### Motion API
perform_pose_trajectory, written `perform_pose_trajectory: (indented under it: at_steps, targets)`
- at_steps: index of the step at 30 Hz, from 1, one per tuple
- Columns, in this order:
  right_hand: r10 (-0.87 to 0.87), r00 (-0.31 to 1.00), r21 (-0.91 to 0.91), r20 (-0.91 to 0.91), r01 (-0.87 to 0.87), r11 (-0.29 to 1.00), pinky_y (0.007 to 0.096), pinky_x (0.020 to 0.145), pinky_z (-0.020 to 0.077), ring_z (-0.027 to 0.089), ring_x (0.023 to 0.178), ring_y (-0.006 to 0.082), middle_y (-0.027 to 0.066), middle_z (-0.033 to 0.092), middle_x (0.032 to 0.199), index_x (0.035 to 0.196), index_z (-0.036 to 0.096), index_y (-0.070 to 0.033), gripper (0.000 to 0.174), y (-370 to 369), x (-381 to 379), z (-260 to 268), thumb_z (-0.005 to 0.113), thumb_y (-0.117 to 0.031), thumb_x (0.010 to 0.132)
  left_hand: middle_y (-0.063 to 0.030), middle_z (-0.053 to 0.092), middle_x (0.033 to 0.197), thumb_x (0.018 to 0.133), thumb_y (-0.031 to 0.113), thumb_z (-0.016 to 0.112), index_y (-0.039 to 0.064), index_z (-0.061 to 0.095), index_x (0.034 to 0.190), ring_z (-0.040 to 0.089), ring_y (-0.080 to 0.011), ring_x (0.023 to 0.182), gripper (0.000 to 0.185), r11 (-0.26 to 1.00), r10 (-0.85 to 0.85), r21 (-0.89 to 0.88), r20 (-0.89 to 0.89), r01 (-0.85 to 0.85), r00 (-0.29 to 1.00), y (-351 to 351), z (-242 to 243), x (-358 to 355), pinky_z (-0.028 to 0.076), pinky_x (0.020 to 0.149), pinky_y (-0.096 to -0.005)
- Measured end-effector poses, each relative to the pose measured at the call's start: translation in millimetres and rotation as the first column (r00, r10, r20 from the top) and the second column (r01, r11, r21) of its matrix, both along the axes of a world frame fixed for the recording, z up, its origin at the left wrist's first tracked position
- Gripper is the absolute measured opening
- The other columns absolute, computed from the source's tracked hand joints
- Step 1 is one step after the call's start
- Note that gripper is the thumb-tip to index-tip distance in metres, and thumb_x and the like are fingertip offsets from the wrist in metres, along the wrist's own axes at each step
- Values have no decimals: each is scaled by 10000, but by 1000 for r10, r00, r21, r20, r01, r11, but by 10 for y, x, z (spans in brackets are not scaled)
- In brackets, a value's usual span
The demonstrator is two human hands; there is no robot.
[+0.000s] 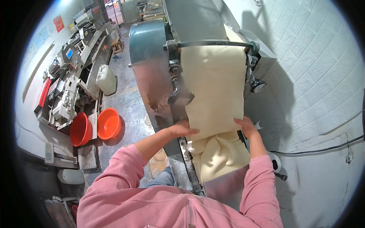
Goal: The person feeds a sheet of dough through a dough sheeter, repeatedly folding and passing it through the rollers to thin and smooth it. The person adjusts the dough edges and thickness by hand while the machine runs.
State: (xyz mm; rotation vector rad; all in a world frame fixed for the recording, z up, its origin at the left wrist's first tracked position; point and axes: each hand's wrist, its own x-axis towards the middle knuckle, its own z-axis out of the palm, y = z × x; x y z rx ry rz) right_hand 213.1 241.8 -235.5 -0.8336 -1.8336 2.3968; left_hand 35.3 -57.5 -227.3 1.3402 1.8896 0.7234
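A wide, smooth sheet of pale dough hangs down the front of a dough sheeting machine, below a dark crossbar. My left hand grips the sheet's lower left edge, its thumb lying across the front. At the right edge, my right hand has its thumb over the front too; fingers of both hands are partly hidden. Beneath the sheet's lower end, more dough lies in thick folds against a metal guard panel close to my body.
A black hand knob juts out at the machine's right. Along that side runs a white brick-patterned wall with a black cable. On the left floor stand an orange basin, a red basin and a white jerrycan, beside a bench of machines.
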Motion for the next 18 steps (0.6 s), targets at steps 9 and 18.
perform_pose_trajectory:
  at_steps: [9,18]
  targets:
    - [-59,998,515,25,38,856,315,824,456,578,906,150,79,645,1008,1086,616,24,339,-490,149,739,636,-157,800,-168,538,1232,800,382,622,101,503,1270,500,-284,1135,560,996,25,70,312,-50,950,338,659,352,372,992,-369]
    - [124,951,328,-282,-26,944,346,826,493,615,939,224,133,639,1015,1145,545,59,509,-117,874,2112,647,-236,742,-113,609,1039,872,292,607,40,554,1154,569,-241,940,382,842,-259,533,535,-83,804,-45,1493,1236,447,862,-366]
